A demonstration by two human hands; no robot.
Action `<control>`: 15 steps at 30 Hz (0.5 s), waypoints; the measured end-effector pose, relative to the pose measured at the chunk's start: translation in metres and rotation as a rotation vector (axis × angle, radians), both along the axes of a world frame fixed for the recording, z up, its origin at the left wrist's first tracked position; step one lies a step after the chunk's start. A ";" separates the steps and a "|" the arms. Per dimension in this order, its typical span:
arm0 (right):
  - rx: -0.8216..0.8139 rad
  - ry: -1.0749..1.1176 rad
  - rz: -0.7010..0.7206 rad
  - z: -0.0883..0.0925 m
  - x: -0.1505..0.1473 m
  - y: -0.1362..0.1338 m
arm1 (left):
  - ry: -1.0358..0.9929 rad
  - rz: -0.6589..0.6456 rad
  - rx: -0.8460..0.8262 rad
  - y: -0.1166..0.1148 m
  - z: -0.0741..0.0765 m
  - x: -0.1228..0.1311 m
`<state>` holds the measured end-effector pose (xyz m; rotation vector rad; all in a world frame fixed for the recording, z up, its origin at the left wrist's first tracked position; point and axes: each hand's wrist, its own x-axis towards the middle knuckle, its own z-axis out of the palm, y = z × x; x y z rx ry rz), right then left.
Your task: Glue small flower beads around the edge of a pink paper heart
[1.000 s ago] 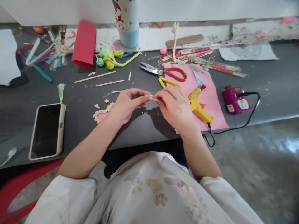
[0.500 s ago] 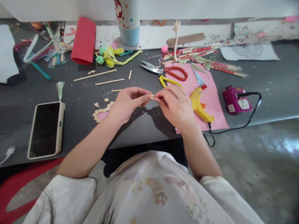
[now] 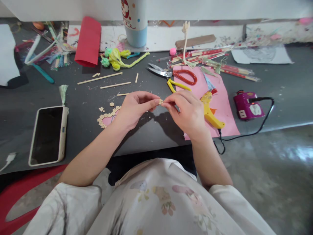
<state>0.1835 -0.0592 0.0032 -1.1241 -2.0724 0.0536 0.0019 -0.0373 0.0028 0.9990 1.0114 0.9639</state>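
Two-handed pinch: holding one tiny beige cluster (image 3: 160,101), bumpy & flower-like, btwn the fingertips of left hand (image 3: 138,109) and right hand (image 3: 187,112), thumbs pressed twd forefingers, just above dark grey table (image 3: 83,98). Too small to make out fully.

By left wrist, partly hidden: pink panel (image 3: 107,121) w/ curved, knobbly beige edging (image 3: 102,123); nr it, loose beige clusters (image 3: 111,104). Past left hand: thin, straight, pale sticks (image 3: 99,78), wood-like, diff. lengths.

Nr right hand, partly under it: flat pink sheet (image 3: 226,114) w/ smooth yellow plastic glue gun (image 3: 214,120) on top, black cord running off twd boxy purple unit (image 3: 248,109). Also scissors (image 3: 184,78), metal blades, looped red handles, & yellow-handled tool (image 3: 179,85), partly covered.

Farther back: fuzzy yellow/green bundle (image 3: 116,60), curled red sheet (image 3: 88,42), white/blue cylinder (image 3: 135,36). Far left: flat phone (image 3: 46,135), rounded corners, w/ stringy pale-green tassel (image 3: 63,94).
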 end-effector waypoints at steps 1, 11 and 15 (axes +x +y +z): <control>-0.016 0.010 -0.003 0.000 0.000 0.000 | 0.004 0.001 -0.001 0.000 0.001 0.000; -0.321 0.426 -0.048 -0.008 -0.004 -0.006 | 0.077 0.050 0.113 -0.001 -0.002 0.002; -0.380 0.561 -0.044 -0.013 -0.008 -0.004 | 0.102 0.065 0.163 -0.003 0.000 0.002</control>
